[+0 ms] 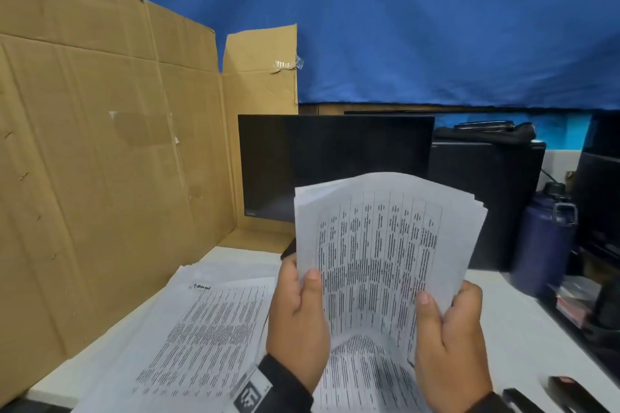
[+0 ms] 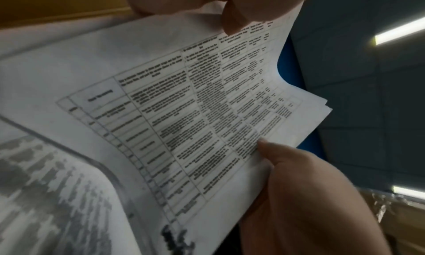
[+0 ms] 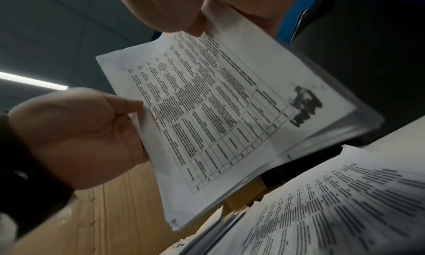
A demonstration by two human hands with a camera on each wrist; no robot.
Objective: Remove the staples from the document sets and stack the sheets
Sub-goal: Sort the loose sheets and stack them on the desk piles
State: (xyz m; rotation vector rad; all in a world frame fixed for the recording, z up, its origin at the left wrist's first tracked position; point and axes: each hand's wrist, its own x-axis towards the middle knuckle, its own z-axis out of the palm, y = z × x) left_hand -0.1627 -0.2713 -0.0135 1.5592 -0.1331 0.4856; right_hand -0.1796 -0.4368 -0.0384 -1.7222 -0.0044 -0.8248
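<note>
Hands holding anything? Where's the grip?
Both hold one sheaf of printed sheets: left hand grips its left edge, right hand its right edge.

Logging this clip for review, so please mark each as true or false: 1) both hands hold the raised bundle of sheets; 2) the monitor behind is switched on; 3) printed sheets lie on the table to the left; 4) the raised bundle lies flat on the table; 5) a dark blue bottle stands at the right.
1) Both the left hand and the right hand hold the raised bundle of sheets: true.
2) False: the monitor is dark.
3) Printed sheets lie on the table at left: true.
4) False: it is held up, curved.
5) A dark blue bottle stands at right: true.
</note>
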